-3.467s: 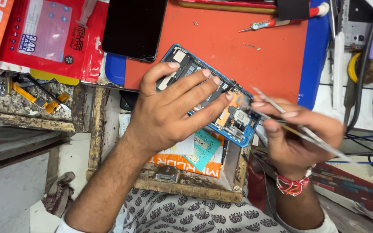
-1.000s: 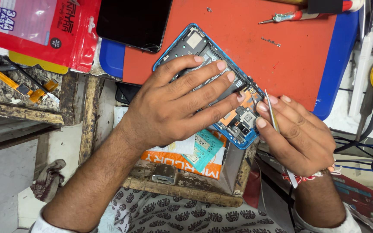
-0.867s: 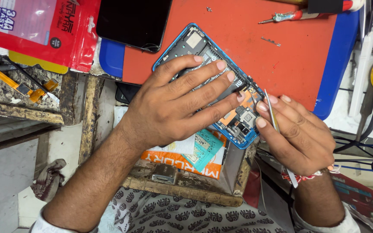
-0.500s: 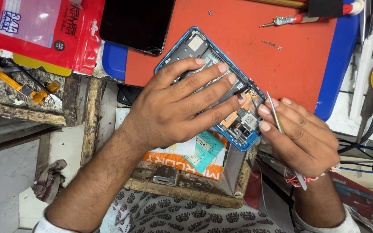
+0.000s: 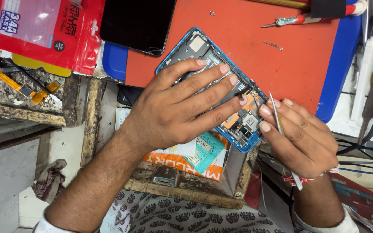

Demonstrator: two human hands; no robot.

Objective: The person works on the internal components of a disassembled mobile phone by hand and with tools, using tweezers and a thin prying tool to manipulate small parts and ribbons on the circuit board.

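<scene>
Red blister pack (image 5: 39, 30), well left of and beyond the hands. Left hand (image 5: 182, 108): fingers spread, pressed flat on the opened blue-framed phone (image 5: 203, 51), which lies tilted across the orange mat (image 5: 255, 47). Right hand (image 5: 303, 138): just beside the phone's lower end, pinching metal tweezers (image 5: 277, 116). Red-handled screwdriver (image 5: 307, 18): beyond the right hand, well apart.

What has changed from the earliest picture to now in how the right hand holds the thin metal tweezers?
The right hand moved in toward the opened blue-framed phone and swung the thin metal tweezers from lying sideways to pointing up beside its circuit board. The left hand stayed pressed flat on the phone, on the orange work mat.
</scene>
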